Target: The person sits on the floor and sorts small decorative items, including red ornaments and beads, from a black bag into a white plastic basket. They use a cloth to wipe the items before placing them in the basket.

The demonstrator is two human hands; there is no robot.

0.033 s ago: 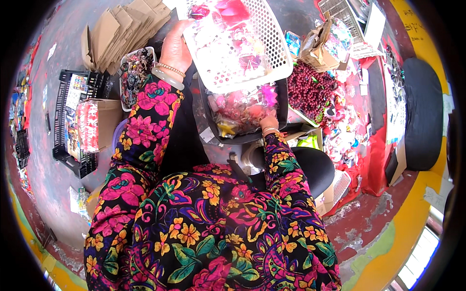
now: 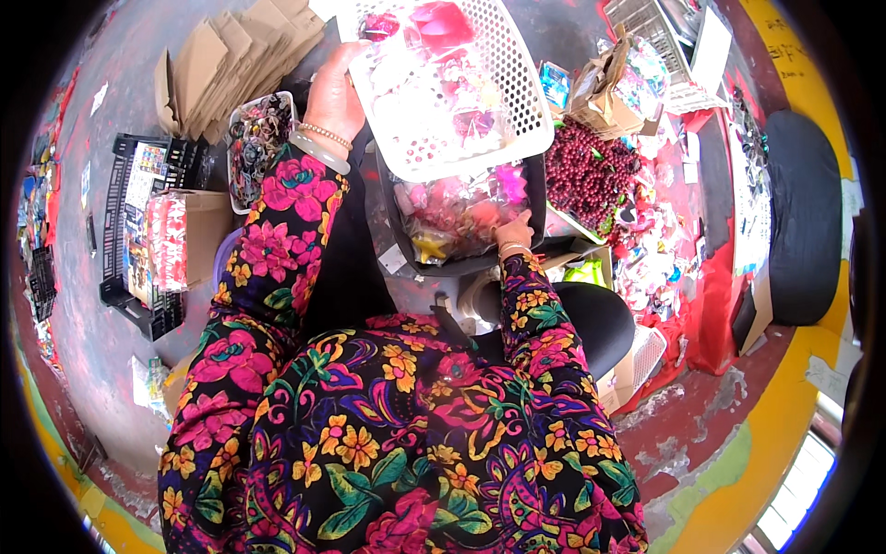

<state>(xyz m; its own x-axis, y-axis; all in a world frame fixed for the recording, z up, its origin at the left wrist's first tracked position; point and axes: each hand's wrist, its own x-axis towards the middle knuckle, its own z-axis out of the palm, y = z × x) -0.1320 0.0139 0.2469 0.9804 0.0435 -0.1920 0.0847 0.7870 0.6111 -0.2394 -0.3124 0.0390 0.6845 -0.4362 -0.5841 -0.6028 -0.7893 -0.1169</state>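
Ok, L hand [image 2: 334,94] grips wht basket [image 2: 519,81], R hand [image 2: 512,231] at blk bin [image 2: 536,189].

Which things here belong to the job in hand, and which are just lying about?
In use:
- White perforated basket, held by the left hand
- Dark bin with pinkish wrapped items, the right hand among them

Apparently just lying about:
- Flattened cardboard
- Black crate
- Dark-red beadlike heap
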